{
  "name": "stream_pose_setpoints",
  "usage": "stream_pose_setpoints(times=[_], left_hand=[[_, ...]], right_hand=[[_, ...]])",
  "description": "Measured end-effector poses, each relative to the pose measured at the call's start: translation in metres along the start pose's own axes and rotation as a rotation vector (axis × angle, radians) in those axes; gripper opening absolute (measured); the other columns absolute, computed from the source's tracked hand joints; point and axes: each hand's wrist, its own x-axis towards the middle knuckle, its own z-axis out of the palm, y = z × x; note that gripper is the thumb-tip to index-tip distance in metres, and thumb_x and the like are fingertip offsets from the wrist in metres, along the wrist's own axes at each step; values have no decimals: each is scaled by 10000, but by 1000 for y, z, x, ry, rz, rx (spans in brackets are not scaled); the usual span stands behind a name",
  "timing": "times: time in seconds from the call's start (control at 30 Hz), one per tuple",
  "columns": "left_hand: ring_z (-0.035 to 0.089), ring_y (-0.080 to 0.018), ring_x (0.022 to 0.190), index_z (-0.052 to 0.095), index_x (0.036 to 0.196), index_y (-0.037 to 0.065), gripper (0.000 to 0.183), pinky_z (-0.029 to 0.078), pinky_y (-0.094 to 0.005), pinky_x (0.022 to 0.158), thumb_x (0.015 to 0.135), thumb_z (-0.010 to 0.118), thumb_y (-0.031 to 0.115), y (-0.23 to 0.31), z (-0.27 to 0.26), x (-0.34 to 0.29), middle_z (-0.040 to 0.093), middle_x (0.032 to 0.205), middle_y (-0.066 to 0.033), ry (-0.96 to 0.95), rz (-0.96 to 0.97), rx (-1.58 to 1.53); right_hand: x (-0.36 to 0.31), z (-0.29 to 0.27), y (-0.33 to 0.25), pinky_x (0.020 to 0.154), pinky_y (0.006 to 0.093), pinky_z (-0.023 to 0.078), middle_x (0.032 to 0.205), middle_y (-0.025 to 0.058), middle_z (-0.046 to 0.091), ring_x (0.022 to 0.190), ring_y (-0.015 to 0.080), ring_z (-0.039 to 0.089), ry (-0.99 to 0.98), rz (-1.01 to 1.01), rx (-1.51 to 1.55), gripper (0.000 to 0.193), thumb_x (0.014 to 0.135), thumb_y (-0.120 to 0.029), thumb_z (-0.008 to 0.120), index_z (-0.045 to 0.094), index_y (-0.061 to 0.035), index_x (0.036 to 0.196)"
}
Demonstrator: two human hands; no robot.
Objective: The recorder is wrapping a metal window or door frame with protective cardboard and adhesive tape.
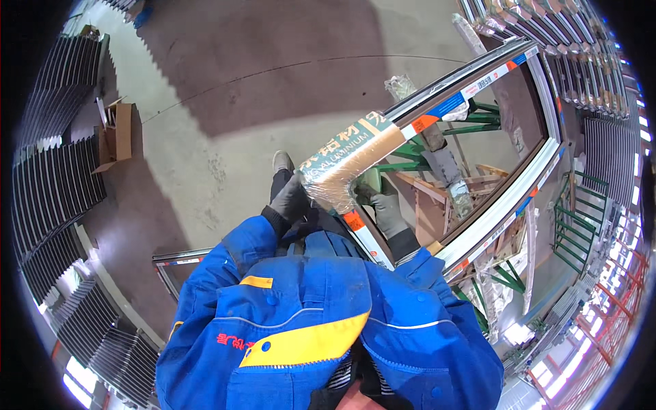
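Observation:
A rectangular window frame with white and brown bars and coloured tape strips lies in front of me, slanting away to the right. Brown and green printed cardboard covers its near left corner, with shiny clear film around the bend. My left hand, in a dark glove, is closed at the cardboard's outer edge. Inside the frame's opening, my right hand, in a grey glove, has its fingers curled at a pale green, roundish thing close to the wrapped corner. Its kind is unclear, partly hidden by the fingers.
Green metal stands and wooden pieces show below the frame. Wrapped profiles are stacked at far right. An open cardboard box stands on the left, beside stacks of dark profiles. Another frame lies near my left elbow.

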Motion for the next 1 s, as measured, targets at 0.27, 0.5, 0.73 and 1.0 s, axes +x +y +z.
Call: stream_pose_setpoints(times=[0.27,0.5,0.73,1.0], left_hand=[[671,-263,1137,498,1407,-19,687,515,-469,1011,1023,587,544,-19,37,0,696,1231,-148,271,326,352],[642,-269,1209,550,1394,-8,757,483,-493,1058,1019,491,647,-7,80,-7,689,1293,-154,241,184,137],[572,-241,1315,451,1515,90,830,473,-442,1101,923,666,630,-34,20,2,580,1463,-79,186,328,85],[511,-201,1366,425,1544,51,737,407,-384,1142,980,702,436,-34,2,-3,544,1496,-73,63,60,205]], right_hand=[[4,2,-2,853,304,590,1170,98,721,1001,169,710,9,109,-103,442,890,-6,777,628,27,1305],[6,-4,1,841,301,592,1184,84,706,1010,159,704,8,97,-89,442,907,-58,789,623,15,1310],[10,3,0,842,285,590,1191,74,700,1011,153,698,15,119,-108,463,923,-84,782,606,14,1340],[13,2,3,864,296,580,1271,82,683,1058,148,680,-13,-14,-177,639,900,-120,818,535,17,1457]])
